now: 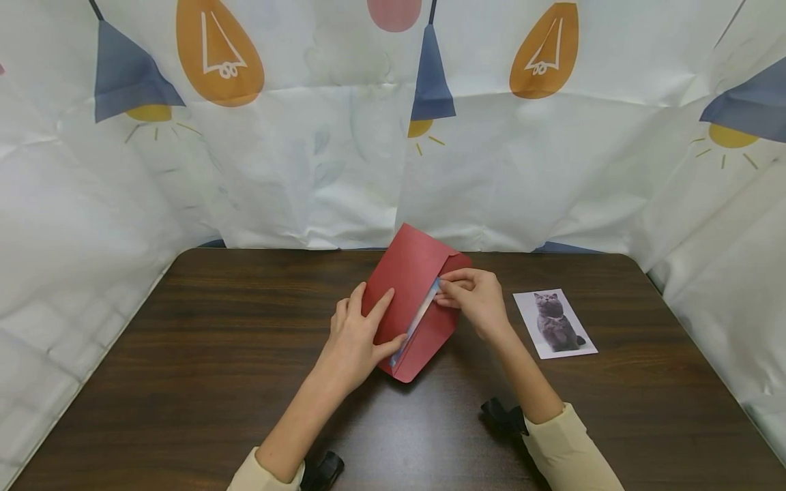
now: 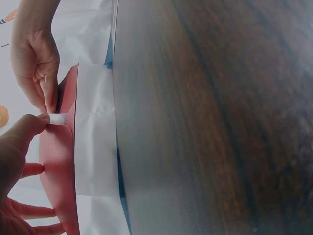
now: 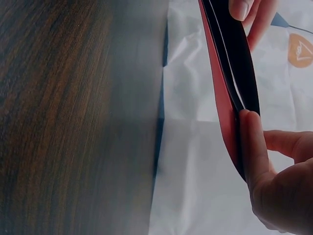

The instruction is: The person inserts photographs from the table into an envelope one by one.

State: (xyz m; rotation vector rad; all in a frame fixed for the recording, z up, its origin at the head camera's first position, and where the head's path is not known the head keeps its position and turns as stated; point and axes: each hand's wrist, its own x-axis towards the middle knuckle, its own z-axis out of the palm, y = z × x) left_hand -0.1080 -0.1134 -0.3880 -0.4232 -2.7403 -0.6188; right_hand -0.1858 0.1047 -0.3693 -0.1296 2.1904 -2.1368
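Observation:
A red envelope (image 1: pixel 406 273) is held tilted above the table, its opening on the right side. In that opening shows a narrow strip of a card (image 1: pixel 425 305), white with some blue; the rest of it is hidden inside. My left hand (image 1: pixel 353 341) holds the envelope, fingers spread over its face and thumb at the opening by the card's lower end. My right hand (image 1: pixel 475 300) pinches the card's upper end at the opening. In the right wrist view, the right fingertips (image 3: pixel 250 120) sit right at the card's edge.
A photo card of a grey cat (image 1: pixel 555 322) lies flat on the dark wooden table (image 1: pixel 215 354), to the right of the envelope. A white curtain (image 1: pixel 344 170) printed with lamps hangs behind the table's back edge and along both sides.

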